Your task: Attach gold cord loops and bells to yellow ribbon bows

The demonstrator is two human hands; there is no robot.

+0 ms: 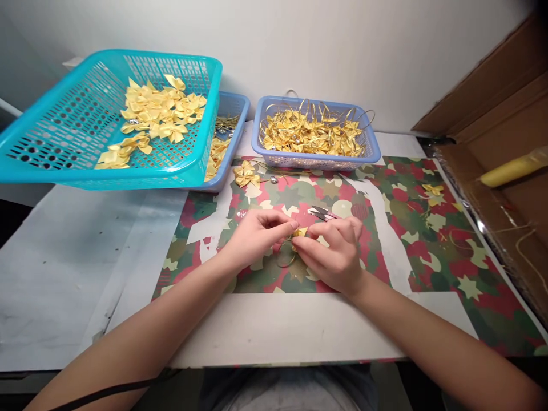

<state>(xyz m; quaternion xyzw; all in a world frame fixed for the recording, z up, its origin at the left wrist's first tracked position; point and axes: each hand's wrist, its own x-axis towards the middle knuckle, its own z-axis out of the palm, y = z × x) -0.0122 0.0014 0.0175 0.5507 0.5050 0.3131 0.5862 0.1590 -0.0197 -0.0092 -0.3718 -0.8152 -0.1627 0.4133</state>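
Head view shows the left hand (261,237) and right hand (334,248), each grip pinching a small yellow satin ribbon bow (301,232) above the bench (299,325), likely light, soft, slippery and best held at its middle.

Left hand (259,237) and right hand (336,251) hold a yellow bow (301,232); teal basket (162,178) at the worktop's (291,328) back-left corner; blue basket (317,158) near mid-back edge.

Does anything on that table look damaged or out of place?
Yes: the red, green and cream patterned table covering looks torn, with ragged white strips interrupting its pattern left and right of centre.
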